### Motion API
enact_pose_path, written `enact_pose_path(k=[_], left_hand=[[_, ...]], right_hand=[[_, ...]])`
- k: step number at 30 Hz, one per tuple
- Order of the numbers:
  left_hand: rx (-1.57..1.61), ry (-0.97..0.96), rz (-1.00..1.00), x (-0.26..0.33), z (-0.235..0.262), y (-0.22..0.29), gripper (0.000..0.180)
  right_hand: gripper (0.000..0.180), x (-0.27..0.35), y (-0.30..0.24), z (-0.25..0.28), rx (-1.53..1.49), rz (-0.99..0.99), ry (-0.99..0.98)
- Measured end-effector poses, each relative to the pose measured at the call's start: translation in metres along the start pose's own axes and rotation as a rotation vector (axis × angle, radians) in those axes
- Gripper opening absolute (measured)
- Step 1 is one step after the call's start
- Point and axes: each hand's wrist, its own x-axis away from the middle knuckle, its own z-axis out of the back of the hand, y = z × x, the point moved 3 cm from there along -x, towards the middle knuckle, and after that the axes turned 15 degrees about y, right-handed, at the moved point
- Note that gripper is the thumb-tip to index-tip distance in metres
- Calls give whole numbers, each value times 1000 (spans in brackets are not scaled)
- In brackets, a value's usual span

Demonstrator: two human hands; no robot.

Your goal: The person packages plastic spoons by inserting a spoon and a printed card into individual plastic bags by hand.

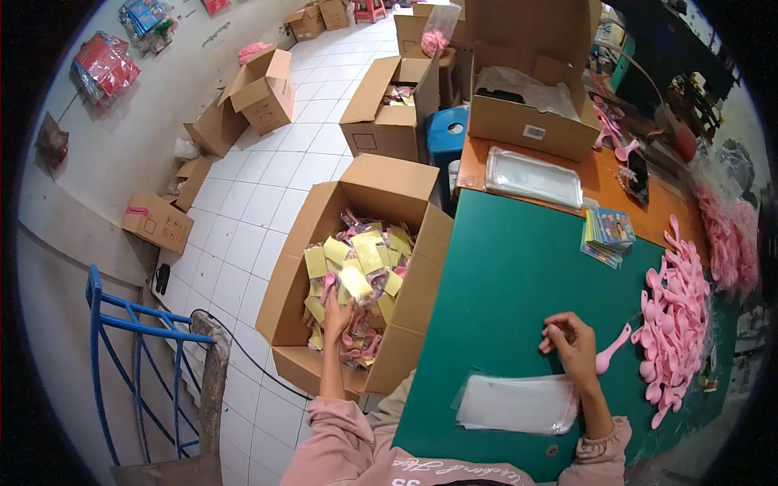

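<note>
My left hand (pixel 337 317) reaches into an open cardboard box (pixel 304 219) on the floor. Its fingers close on a clear packet (pixel 354 280) with a yellow card and what looks like a pink spoon inside; glare blurs part of it. Many similar packets (pixel 369 251) fill the box. Over the green tabletop (pixel 502 275), my right hand (pixel 570 344) is loosely curled with its fingers apart and nothing in them. A single pink spoon (pixel 613 350) lies just right of it. Below the hand rests a stack of clear plastic bags (pixel 517 402), partly under my wrist.
A pile of pink spoons (pixel 671 324) covers the table's right side. Beyond are small colourful cards (pixel 608 235), more clear bags (pixel 533 176) and an open carton (pixel 527 121). Other boxes (pixel 389 134) stand on the tiled floor, with a blue metal frame (pixel 142 324) at left.
</note>
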Motion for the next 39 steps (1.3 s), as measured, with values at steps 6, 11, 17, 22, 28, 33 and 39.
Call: enact_pose_path(k=[6, 11, 17, 22, 28, 33, 39], left_hand=[[-242, -99, 161, -20, -54, -46, 91], [-553, -279, 360, -22, -126, -65, 109], [-321, -558, 149, -103, -194, -76, 115], [79, -248, -28, -142, -207, -32, 81], [-610, -622, 93, -84, -207, -61, 93], [-421, -687, -84, -12, -147, -108, 101], [-760, -1060, -7, 151, -78, -167, 98]], right_hand=[[10, 0, 4, 5, 6, -29, 50], [11, 8, 3, 7, 48, -126, 184], [5, 9, 3, 9, 133, -170, 298], [5, 10, 9, 12, 135, -131, 274], [6, 10, 10, 12, 157, -121, 272], [7, 12, 4, 11, 83, -116, 248], [8, 5, 4, 6, 20, -128, 259]])
